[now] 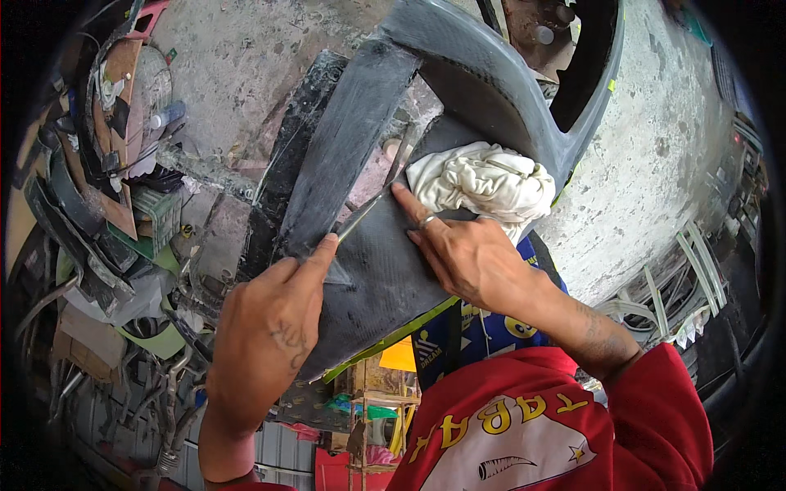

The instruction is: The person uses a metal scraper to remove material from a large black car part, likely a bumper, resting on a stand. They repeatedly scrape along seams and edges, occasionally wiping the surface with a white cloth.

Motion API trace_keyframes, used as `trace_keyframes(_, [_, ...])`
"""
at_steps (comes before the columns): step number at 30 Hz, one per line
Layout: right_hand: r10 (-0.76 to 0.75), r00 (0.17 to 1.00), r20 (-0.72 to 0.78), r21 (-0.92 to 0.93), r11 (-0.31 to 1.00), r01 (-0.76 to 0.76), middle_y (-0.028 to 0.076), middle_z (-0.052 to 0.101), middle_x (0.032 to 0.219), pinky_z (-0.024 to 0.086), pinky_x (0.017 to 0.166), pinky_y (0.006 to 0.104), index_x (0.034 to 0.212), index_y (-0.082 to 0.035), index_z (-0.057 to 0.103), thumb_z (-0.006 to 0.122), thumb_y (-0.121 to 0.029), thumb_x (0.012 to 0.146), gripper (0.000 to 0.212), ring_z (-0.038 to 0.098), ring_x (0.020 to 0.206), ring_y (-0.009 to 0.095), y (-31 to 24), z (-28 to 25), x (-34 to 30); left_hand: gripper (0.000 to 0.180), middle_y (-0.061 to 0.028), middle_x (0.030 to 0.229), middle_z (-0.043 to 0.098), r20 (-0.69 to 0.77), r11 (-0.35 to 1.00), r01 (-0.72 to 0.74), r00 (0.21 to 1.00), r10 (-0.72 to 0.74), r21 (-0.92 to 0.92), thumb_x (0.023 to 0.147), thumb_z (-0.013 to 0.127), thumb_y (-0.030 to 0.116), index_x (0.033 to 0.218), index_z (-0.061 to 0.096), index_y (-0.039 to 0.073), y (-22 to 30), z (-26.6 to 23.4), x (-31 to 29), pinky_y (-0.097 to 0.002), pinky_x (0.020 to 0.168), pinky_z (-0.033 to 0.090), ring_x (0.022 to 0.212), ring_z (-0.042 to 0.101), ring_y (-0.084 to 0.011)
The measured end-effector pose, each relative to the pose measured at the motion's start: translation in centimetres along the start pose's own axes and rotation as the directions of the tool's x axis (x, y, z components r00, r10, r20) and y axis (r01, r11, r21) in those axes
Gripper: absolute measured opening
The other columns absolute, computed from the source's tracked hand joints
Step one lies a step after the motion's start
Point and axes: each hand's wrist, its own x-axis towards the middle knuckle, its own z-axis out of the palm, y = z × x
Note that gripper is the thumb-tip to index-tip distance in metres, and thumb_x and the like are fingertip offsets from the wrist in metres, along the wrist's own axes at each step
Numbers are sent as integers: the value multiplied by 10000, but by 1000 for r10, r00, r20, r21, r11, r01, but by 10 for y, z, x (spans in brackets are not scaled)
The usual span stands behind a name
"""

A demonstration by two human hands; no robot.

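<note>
Grey-black and dusty: counting one panel [377, 274], one pale narrow strip [360, 216] at the panel's inner edge, one white cloth [483, 182] bunched on top of the panel, two hands, and one ring [426, 219]. Reaching over the panel from its near left with the left hand [270, 323], stretching an index finger to the strip's lower end. Reaching from the panel's near right with the right hand [467, 254], pointing an index finger near the strip's upper end, just beside the cloth. Being unable to tell either grip: pinching or only pressing.

Seeing streaks and scuffs on the panel, and yellow-green edging [393, 334] along its near side. Noting mottled concrete [663, 155] spreading to the panel's right, and jumbled scrap [123, 270] crowding to its left.

Lying beneath both hands, beyond a red shirt [655, 409]: slanting the panel's straight left bar away and rightward to a far corner, then bending back down to the right. Being cut off at the panel's far end, so not showing its full long axis. Slanting the strip rightward and away too.
</note>
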Motion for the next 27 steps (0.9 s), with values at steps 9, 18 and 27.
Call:
trace_keyframes(9, [23,994,104,-77,997,-15,175,611,609,508,523,470,1622,-57,379,629,-41,936,730,635,521,347,-5,-7,12,435,-144,805,600,-119,997,-40,992,48,69,942,676,-2,1373,685,61,-19,38,-18,-440,563,506,627,652,-330])
trace_keyframes(18, [27,999,-43,-59,998,-30,168,627,636,507,575,456,1586,-27,427,626,-100,1003,620,640,558,365,1,1,1,376,-153,778,630,-245,993,-52,969,24,-106,963,680,11,1335,711,54,-35,51,-23,-424,561,498,614,641,-315])
trace_keyframes(27, [-36,992,-119,-61,998,29,161,635,637,507,592,452,1573,-2,431,637,-143,1022,605,636,553,364,7,8,-2,326,-212,993,758,-119,995,15,993,-27,-101,1005,624,-39,1320,699,-3,-22,34,-16,-353,722,566,836,759,-285])
